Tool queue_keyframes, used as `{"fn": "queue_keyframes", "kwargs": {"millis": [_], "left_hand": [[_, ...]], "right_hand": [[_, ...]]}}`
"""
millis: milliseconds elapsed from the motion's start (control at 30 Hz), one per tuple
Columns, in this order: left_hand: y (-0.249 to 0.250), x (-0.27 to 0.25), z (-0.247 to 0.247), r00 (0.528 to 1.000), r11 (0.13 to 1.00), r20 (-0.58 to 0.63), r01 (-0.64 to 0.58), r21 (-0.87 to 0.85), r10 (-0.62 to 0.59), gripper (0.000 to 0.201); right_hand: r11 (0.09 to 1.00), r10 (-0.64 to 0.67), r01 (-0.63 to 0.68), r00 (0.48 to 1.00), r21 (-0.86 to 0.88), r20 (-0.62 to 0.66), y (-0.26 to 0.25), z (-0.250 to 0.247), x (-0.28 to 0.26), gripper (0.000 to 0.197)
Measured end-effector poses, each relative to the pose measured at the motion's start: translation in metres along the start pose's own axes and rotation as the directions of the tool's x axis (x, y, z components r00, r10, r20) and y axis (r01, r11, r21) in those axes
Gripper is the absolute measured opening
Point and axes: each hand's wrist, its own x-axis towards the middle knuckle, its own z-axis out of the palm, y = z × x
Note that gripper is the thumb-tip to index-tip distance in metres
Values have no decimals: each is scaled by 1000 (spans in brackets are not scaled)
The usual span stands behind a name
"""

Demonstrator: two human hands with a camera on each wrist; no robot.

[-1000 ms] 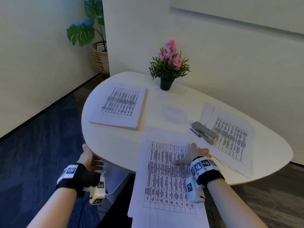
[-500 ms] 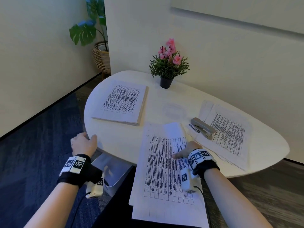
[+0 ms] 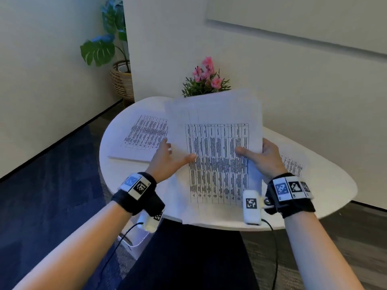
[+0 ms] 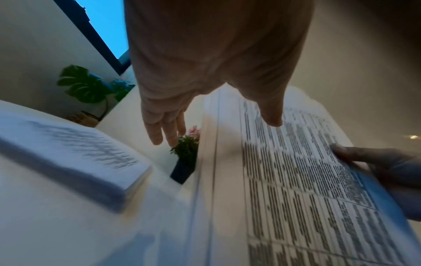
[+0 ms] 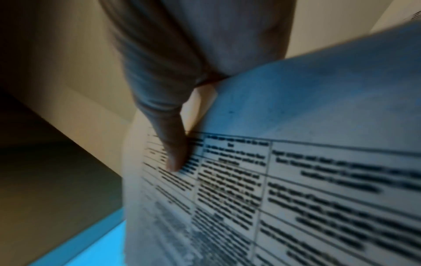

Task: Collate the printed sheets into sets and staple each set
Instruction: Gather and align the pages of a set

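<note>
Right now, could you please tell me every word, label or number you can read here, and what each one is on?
None can be read.
Held sheets: printed table, text too blurred in every view.
Left stack: table text too small.
Right stack: table text too small.
Wrist bands: black-and-white square codes, no words.

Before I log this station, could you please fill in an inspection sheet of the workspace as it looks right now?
Surface: white rounded table, papers on it.
Job's things: lifted sheets held up off the table; paper stack lying at left; more printed sheets at right, mostly hidden. Stapler: not visible.
Clutter: potted pink flowers at the back, partly behind the lifted sheets.
Hands: left hand, thumb on the lifted sheets' left side, fingers straight; right hand grips their right edge.
Cables: black cable from left wrist unit; another at right.
Surroundings: leafy plant in wicker basket, blue carpet.
</note>
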Motion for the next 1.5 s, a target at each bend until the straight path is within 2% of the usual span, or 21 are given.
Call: {"fn": "queue_keyframes", "kwargs": {"millis": [100,267,333,433,533,567,633,700,733,800,833,867,933,967,1033,1133,1233,1267,1367,1433,1500], "left_hand": [[35,21,6,987,982,-37,-161,-102,158,80],[75,43,13,923,937,-227,-338,-88,312,53],[82,50,15,897,921,-283,-379,-91,341,51],[92,58,14,847,877,-325,-472,-93,421,63],[101,68,13,741,797,-329,-600,65,585,76],[105,72,13,714,777,-323,-617,128,621,72],[109,78,14,694,761,-315,-614,211,648,53],[109,82,15,700,780,-348,-590,210,623,39],[107,85,15,716,796,-362,-588,147,596,41],[97,91,15,787,818,-361,-567,-102,500,59],[89,94,14,833,826,-339,-520,-215,436,66],[80,97,14,875,852,-304,-456,-257,377,68],[64,99,19,911,920,-249,-368,-136,328,60],[58,99,22,909,932,-253,-358,-66,331,52],[55,99,26,884,920,-299,-390,-49,359,39],[52,105,27,870,908,-320,-415,-63,375,37],[33,108,34,927,959,-257,-283,-4,273,36],[24,108,37,943,971,-235,-240,14,236,37],[-4,105,45,962,979,-184,-195,61,203,40],[-15,101,48,965,983,-192,-165,81,178,34],[-20,96,49,965,986,-210,-145,86,160,25]], "right_hand": [[988,-83,90,995,124,-59,-26,-4,7,41],[944,-161,216,961,247,-226,-46,-3,31,28],[946,-168,222,960,235,-226,-41,-1,42,29],[964,-140,177,972,197,-188,-28,5,58,32],[964,-118,158,976,215,-185,-21,9,71,25],[960,-127,169,973,222,-190,-21,11,73,24],[951,-152,199,967,235,-204,-20,12,79,21],[941,-164,215,965,259,-205,-19,10,83,20],[941,-161,210,967,266,-196,-16,9,86,21],[948,-138,175,979,266,-152,-7,9,89,24],[957,-123,152,984,247,-127,-3,11,88,25],[966,-115,136,988,219,-103,4,13,88,26],[974,-113,127,990,187,-88,14,17,88,26],[973,-116,135,988,188,-105,14,19,87,25],[965,-138,167,980,203,-145,14,19,91,26],[958,-144,182,974,221,-175,17,20,97,27],[979,-40,73,984,191,-172,39,25,100,33],[988,23,4,985,158,-170,52,26,103,42],[977,213,-213,959,21,-188,85,31,108,100],[970,238,-242,947,6,-214,94,33,111,114],[967,233,-247,955,-58,-185,87,31,108,122]]}}
